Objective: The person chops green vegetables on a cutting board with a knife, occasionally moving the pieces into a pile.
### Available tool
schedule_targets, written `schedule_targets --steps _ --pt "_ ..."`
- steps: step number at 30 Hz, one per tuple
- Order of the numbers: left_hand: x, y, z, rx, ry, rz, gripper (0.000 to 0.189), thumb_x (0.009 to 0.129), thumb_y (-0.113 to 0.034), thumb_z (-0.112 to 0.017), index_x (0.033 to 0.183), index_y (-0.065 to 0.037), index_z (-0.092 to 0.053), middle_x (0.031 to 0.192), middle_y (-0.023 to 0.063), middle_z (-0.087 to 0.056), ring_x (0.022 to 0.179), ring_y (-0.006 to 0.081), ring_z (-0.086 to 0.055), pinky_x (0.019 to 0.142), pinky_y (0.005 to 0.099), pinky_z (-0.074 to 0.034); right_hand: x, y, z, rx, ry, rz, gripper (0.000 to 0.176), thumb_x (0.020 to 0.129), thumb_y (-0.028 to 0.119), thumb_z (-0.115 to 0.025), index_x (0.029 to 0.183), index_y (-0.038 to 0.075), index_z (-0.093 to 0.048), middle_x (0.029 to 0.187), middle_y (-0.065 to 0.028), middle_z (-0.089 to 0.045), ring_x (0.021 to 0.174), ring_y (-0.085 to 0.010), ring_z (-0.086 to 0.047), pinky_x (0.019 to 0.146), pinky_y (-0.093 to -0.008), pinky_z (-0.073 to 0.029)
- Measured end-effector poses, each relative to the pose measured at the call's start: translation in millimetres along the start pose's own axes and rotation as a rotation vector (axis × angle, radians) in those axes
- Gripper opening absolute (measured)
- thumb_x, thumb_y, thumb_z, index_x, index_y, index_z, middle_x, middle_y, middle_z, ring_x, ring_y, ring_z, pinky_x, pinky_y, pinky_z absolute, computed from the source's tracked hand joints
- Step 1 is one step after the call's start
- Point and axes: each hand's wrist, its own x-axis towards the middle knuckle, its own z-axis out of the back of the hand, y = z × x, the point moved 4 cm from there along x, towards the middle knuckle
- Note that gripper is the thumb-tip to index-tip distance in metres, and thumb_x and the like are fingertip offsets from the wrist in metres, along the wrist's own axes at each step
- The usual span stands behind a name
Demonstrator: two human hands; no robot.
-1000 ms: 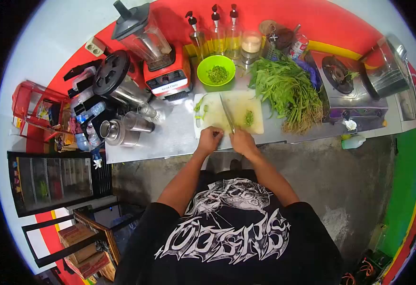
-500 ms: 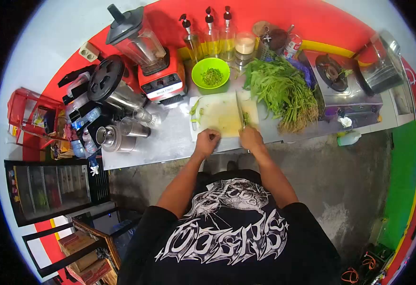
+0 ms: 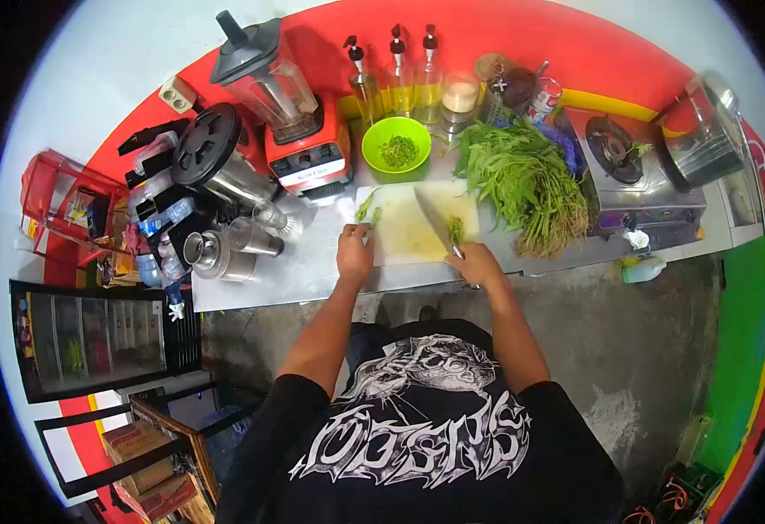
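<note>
- Metal worktop [image 3: 304, 284]: carries everything below; clock directions run from the cutting board's middle, 12 being the far side.
- Red blender [image 3: 308, 162]: stands between 10 and 11 o'clock.
- Bunch of leafy greens [image 3: 531, 179]: lies at 2 o'clock, roots nearest.
- Cutting board [image 3: 408, 231]: pale, in front of the person.
- Green bowl [image 3: 391, 127]: 12 o'clock, chopped greens inside.
- Knife [image 3: 437, 220]: over the board, tip towards 11.
- Hands: right hand [image 3: 478, 265], 4 o'clock, grips the knife's handle; left hand [image 3: 355, 251], 8 o'clock, fingers curled, contents unclear.
- Chopped pile [image 3: 456, 230]: 3 o'clock, beside the blade.
- Green pieces [image 3: 367, 206]: 10 o'clock.
</note>
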Motion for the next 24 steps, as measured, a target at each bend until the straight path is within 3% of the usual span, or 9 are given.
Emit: schedule_targets --steps 3,5,9,11,15,17,20,24 --pt "0.2 -3.3 -2.1 0.151 0.097 0.008 0.029 0.089 -0.005 -0.061 0.115 -0.014 -0.069 0.113 0.0087 -0.064 0.106 0.0331 -0.060 0.093 0.0437 -0.053 -9.0 -1.2 2.1 -0.058 0.097 0.025 0.043 0.088 0.040 -0.074 0.103 0.000 -0.072 0.098 -0.0253 -0.071 0.092 -0.0422 -0.068 0.080 -0.0492 -0.053" --pt "2.5 3.4 -5.2 0.196 0.114 -0.014 0.027 0.091 -0.006 -0.059 0.114 -0.014 -0.069 0.114 0.0072 -0.065 0.106 0.0325 -0.060 0.092 0.0430 -0.054 -10.6 -12.0 0.6 -0.058 -0.019 0.114 0.042 0.086 0.042 -0.076 0.103 0.004 -0.073 0.096 -0.0235 -0.071 0.091 -0.0417 -0.068 0.079 -0.0494 -0.053" --pt "3.2 -6.2 -1.6 0.210 0.080 -0.057 0.021 0.090 -0.008 -0.060 0.107 -0.013 -0.071 0.110 0.0074 -0.066 0.104 0.0316 -0.060 0.088 0.0425 -0.054 -14.6 -21.6 6.5 -0.040 -0.037 -0.082 0.044 0.084 0.043 -0.077 0.103 0.003 -0.074 0.096 -0.0213 -0.072 0.090 -0.0404 -0.069 0.079 -0.0512 -0.053" --pt "6.5 -7.7 -0.4 0.258 0.071 -0.120 0.018 0.090 -0.009 -0.060 0.104 -0.012 -0.072 0.109 0.0071 -0.065 0.104 0.0313 -0.060 0.087 0.0424 -0.055 -16.2 -22.7 7.3 -0.040 -0.100 -0.086 0.043 0.084 0.043 -0.077 0.100 0.003 -0.074 0.095 -0.0201 -0.073 0.089 -0.0397 -0.070 0.078 -0.0505 -0.054" --pt "17.3 -8.7 0.1 0.325 0.168 -0.212 0.017 0.087 -0.011 -0.066 0.103 -0.015 -0.072 0.114 0.0056 -0.064 0.105 0.0313 -0.059 0.090 0.0419 -0.054 -20.1 -20.6 11.4 -0.024 -0.198 0.002 0.040 0.083 0.040 -0.078 0.097 0.002 -0.075 0.090 -0.0211 -0.073 0.087 -0.0384 -0.070 0.077 -0.0486 -0.053" --pt "19.8 -9.8 -0.5 0.321 0.192 -0.202 0.017 0.086 -0.010 -0.066 0.102 -0.013 -0.071 0.112 0.0067 -0.064 0.104 0.0312 -0.059 0.090 0.0416 -0.054 -22.4 -18.9 10.0 0.048 -0.049 -0.049 0.040 0.081 0.039 -0.081 0.095 0.002 -0.076 0.088 -0.0216 -0.072 0.085 -0.0382 -0.070 0.074 -0.0485 -0.053" --pt "17.7 -12.0 -5.7 0.361 0.208 -0.277 0.015 0.087 -0.009 -0.063 0.101 -0.008 -0.069 0.109 0.0098 -0.065 0.102 0.0326 -0.059 0.089 0.0430 -0.054 -28.6 -22.5 5.3 0.014 -0.184 0.070 0.041 0.079 0.040 -0.083 0.093 0.002 -0.077 0.084 -0.0211 -0.072 0.081 -0.0380 -0.070 0.072 -0.0486 -0.053" --pt "8.7 -27.1 -17.1 0.273 0.205 -0.316 0.016 0.088 -0.011 -0.063 0.103 -0.007 -0.064 0.105 0.0119 -0.064 0.106 0.0337 -0.059 0.089 0.0455 -0.053 -23.5 -30.9 -0.7 -0.002 -0.151 -0.022 0.040 0.079 0.040 -0.083 0.093 0.003 -0.077 0.084 -0.0200 -0.072 0.079 -0.0380 -0.069 0.072 -0.0486 -0.053"
